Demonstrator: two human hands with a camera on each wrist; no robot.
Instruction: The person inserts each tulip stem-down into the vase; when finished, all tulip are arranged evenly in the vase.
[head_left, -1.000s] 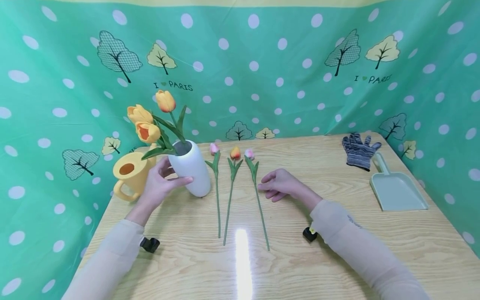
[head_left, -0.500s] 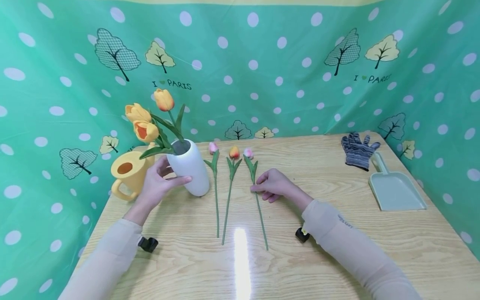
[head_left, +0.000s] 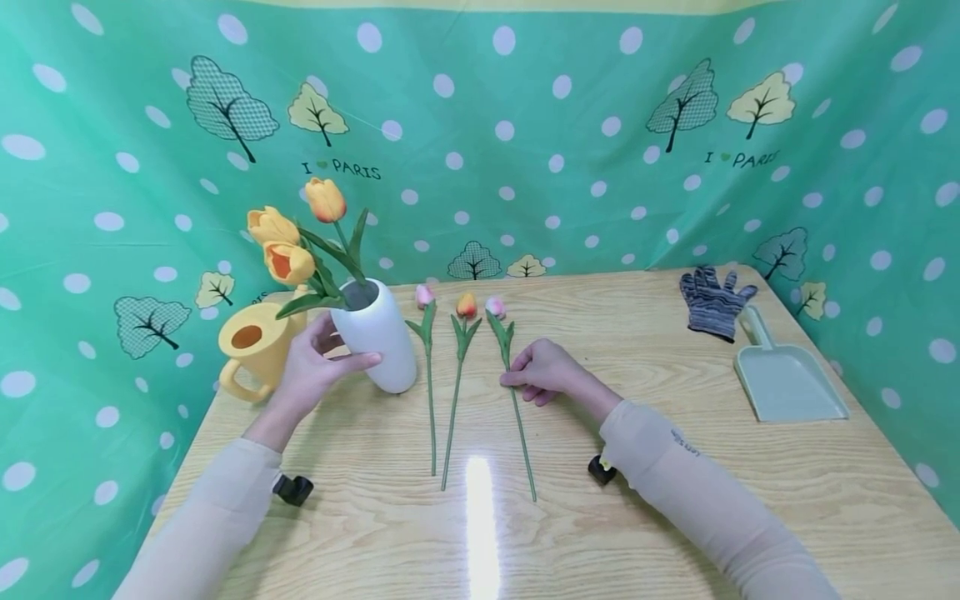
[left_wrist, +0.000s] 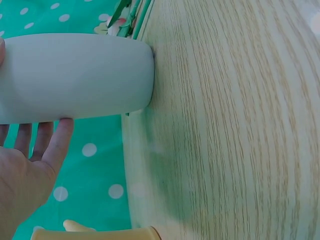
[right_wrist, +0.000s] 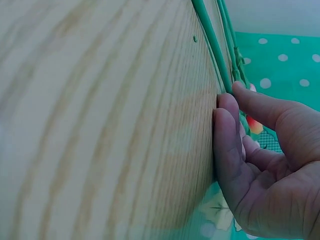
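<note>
A white vase (head_left: 382, 337) with several yellow-orange tulips (head_left: 288, 261) stands tilted at the left of the table. My left hand (head_left: 311, 367) grips its side, thumb in front and fingers behind; the left wrist view shows the fingers against the vase (left_wrist: 80, 77). Three single tulips lie side by side in the middle: a pink one (head_left: 425, 296), an orange one (head_left: 467, 306) and a pale pink one (head_left: 496, 307). My right hand (head_left: 547, 372) pinches the stem of the rightmost; in the right wrist view thumb and forefinger meet at the green stem (right_wrist: 212, 45), low against the table.
A yellow watering can (head_left: 258, 346) stands left of the vase, close behind my left hand. At the right lie a grey striped glove (head_left: 714, 307) and a pale green dustpan (head_left: 789, 383). A polka-dot curtain (head_left: 480, 108) hangs along the table's back edge.
My right hand has moved left onto the rightmost tulip's stem and closed its fingertips there. The left hand still holds the vase. The head view has shifted slightly.
</note>
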